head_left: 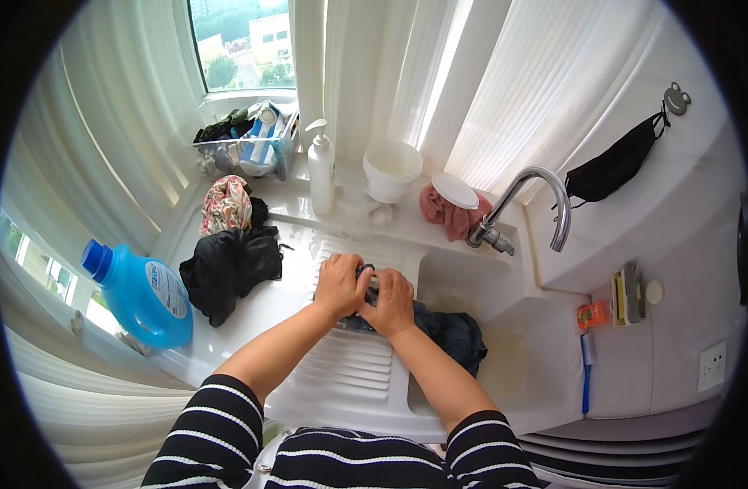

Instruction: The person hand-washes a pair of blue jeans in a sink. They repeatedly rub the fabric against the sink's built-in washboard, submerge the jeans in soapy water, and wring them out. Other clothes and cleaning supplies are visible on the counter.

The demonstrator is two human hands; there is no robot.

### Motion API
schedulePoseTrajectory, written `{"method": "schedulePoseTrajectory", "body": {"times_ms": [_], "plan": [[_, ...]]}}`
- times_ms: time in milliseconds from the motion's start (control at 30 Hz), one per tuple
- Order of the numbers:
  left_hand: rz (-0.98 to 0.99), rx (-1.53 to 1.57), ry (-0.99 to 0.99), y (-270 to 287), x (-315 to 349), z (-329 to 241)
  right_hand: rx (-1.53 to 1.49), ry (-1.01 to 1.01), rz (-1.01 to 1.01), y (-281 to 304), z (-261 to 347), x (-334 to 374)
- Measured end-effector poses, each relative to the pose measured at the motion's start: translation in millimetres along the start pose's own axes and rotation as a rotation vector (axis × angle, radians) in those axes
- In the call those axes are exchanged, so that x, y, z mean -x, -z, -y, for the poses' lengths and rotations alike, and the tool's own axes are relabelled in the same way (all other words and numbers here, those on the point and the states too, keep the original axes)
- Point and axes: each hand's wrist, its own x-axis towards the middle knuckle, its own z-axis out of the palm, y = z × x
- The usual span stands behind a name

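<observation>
A dark, wet-looking garment [454, 336] lies across the ribbed washboard [354, 365] and hangs over into the white sink basin [508, 359]. Both my hands are closed on its bunched upper part, thumbs close together. My left hand [340, 285] grips it from the left, above the ridges. Close beside it, my right hand [390, 303] holds the cloth near the basin's left edge. What lies under my palms is hidden. The garment's kind does not show.
A chrome faucet [545, 175] arches over the basin. Black clothing [227, 273] and a blue detergent jug [150, 297] are at left. Behind stand a white pump bottle [321, 171], a white tub [392, 171] and a pink cloth [451, 216]. A blue brush [587, 367] hangs at right.
</observation>
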Motion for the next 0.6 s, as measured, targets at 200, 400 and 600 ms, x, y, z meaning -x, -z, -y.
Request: {"method": "schedulePoseTrajectory", "body": {"times_ms": [200,400,600], "plan": [[0.417,-0.159,0.097,15.7,25.0,-8.7,-0.054,-0.102,0.484,24.1,11.8,25.1],[0.107,0.034,-0.404,32.0,90.4,-7.9,-0.049,0.484,0.061,19.9,13.3,72.9],[0.013,-0.208,0.331,-17.1,-22.6,0.8,0.106,-0.318,0.04,-20.0,-19.2,-29.4]]}}
